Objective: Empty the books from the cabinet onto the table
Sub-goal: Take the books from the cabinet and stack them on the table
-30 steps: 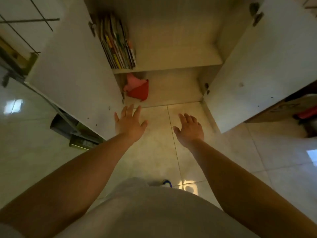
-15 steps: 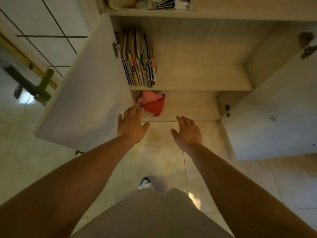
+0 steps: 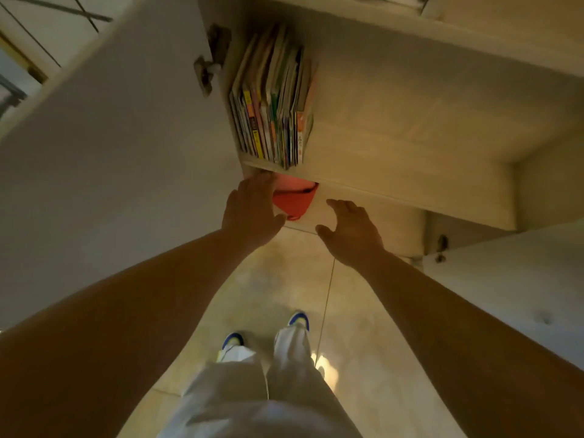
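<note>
Your cabinet (image 3: pixel 410 99) is pale cream with a faint wood grain, its open doors (image 3: pixel 110 147) plain off-white. At the cabinet's left end, the books (image 3: pixel 271 102) show yellow, pink, orange, green and white spines (one with purple stripes). Just under their shelf, a red-orange bag (image 3: pixel 295 200) with a pink top. Below the cabinet, glossy beige floor tiles (image 3: pixel 284 279), your light grey trousers (image 3: pixel 252 390), and blue-and-yellow shoes (image 3: pixel 298 319).

Glossy pale floor tiles (image 3: pixel 284 279) catch a bright glare — dim, warm light overall. White tiled wall (image 3: pixel 47 23) with dark grout lines sits at upper left.
</note>
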